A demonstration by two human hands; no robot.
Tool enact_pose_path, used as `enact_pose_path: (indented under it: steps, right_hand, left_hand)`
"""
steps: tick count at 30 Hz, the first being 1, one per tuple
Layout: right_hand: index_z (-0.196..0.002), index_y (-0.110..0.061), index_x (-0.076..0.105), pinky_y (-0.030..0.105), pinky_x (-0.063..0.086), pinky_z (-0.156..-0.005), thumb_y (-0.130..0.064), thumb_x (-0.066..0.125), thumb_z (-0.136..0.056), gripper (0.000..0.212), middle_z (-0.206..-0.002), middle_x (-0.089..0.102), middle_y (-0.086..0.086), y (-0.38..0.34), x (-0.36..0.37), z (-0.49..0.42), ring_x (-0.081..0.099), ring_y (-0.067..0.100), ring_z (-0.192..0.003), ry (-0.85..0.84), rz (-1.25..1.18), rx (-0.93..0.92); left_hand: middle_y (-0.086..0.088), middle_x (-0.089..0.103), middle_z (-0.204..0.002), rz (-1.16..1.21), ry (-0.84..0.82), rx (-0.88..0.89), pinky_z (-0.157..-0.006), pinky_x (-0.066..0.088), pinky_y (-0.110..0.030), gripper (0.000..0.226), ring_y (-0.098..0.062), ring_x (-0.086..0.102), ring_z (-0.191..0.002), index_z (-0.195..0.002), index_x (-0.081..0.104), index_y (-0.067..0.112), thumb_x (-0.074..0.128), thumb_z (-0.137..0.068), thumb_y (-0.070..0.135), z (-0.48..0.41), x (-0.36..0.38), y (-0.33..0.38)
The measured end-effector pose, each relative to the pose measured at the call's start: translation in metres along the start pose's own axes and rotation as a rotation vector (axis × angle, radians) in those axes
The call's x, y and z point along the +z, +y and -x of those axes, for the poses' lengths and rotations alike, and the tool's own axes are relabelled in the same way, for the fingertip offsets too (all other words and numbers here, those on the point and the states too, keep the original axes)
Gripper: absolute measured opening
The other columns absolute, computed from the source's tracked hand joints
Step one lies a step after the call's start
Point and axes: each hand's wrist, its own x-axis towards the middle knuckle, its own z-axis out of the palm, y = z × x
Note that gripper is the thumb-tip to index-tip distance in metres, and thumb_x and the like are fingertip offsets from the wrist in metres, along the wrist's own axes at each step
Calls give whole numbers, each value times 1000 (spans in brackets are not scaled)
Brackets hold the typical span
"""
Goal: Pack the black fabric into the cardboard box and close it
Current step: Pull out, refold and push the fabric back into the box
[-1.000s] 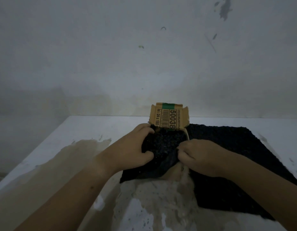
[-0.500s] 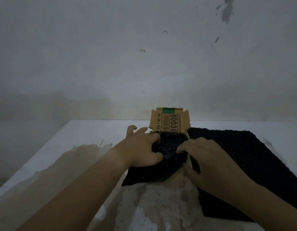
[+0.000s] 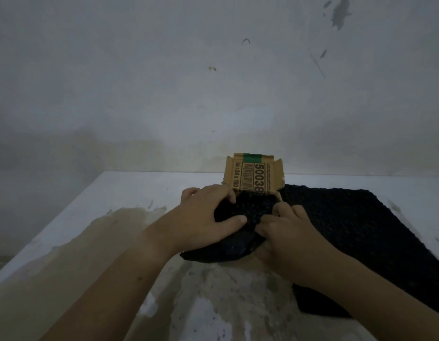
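Observation:
A small cardboard box (image 3: 254, 177) stands open at the middle of the table, its printed lid flap upright with a barcode and a green stripe. Black knitted fabric (image 3: 341, 222) spreads from the box toward the right and near side. A bunched part of it lies in front of the flap and hides the box's body. My left hand (image 3: 206, 217) grips that bunch from the left, thumb curled under it. My right hand (image 3: 287, 232) pinches the bunch from the right, fingers curled into the cloth.
The white table (image 3: 129, 200) has a big brown and grey stain across its near half. A grey scuffed wall (image 3: 213, 94) rises right behind the box. The table's left edge runs diagonally toward me.
Both hands have gathered the fabric into a tighter bunch against the box flap. My right hand has curled into the cloth, and my left thumb has closed under it.

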Motion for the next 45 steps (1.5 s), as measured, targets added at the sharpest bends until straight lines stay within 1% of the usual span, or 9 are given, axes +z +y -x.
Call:
enact_pose_path:
  steps: [4,8,15,22,24,26,34,38,45]
  right_hand:
    - [-95,-26,55,32,26,-93,-39,31,-99,28,-96,49,-11,19,4,6,36,11,-106,-75,-352,27]
    - [-98,-30,51,18,42,-64,-28,57,-95,7,-92,60,-11,21,3,4,55,4,-75,172,-736,120]
    - [-94,-28,69,13,39,-75,-38,69,-85,14,-94,57,-18,16,13,4,51,-2,-86,237,-538,44]
    - [-99,-24,68,33,33,-81,-32,56,-90,17,-128,36,1,11,17,1,38,23,-113,78,-182,-9]
    - [-102,-24,67,34,33,-90,-35,53,-92,20,-137,28,1,12,12,1,30,22,-120,17,-193,-4]
    - [-104,-23,67,33,33,-97,-35,54,-93,21,-141,25,-1,18,13,1,26,21,-126,-5,-241,-22]
    - [-108,-35,61,10,38,-91,-27,76,-81,32,-133,47,-18,22,11,5,44,-13,-110,196,-696,61]
    - [-116,-40,61,38,24,-110,-42,69,-83,34,-153,26,-12,11,10,-8,24,13,-140,60,-450,75]
    - [-115,-40,61,49,11,-113,-44,48,-97,23,-163,-10,0,4,4,-14,-9,25,-148,-166,-216,44]
  left_hand:
    - [18,44,-120,-127,-60,134,-102,26,-28,50,-1,46,-111,-115,52,37,66,-74,62,24,2,-11]
    - [18,54,-95,-136,36,153,-77,38,-26,19,-2,52,-84,-107,53,32,61,-90,33,16,-1,-14]
    - [19,49,-74,-170,188,84,-50,33,-13,29,-10,58,-69,-102,43,30,69,-89,30,-4,-1,-9]
    - [2,54,-61,-61,51,46,-57,39,-30,41,-15,54,-60,-67,52,19,51,-98,45,-9,-3,-4]
    - [-17,62,-84,94,-70,-62,-69,46,-33,49,-14,56,-70,-81,60,-1,42,-102,40,-7,-5,-4]
    - [-6,65,-111,74,-153,-55,-83,46,-21,31,5,56,-85,-91,65,-4,51,-98,23,-8,-6,-6]
    - [10,61,-112,163,-135,-66,-89,50,-33,24,-14,58,-105,-107,58,30,65,-87,19,-17,-3,-12]
    - [9,54,-113,189,-111,-95,-82,52,-30,36,-13,58,-102,-109,48,30,70,-82,19,-22,1,-13]
    - [6,43,-121,220,-71,-134,-84,47,-26,19,-12,50,-105,-107,51,25,61,-91,26,-24,4,-8]
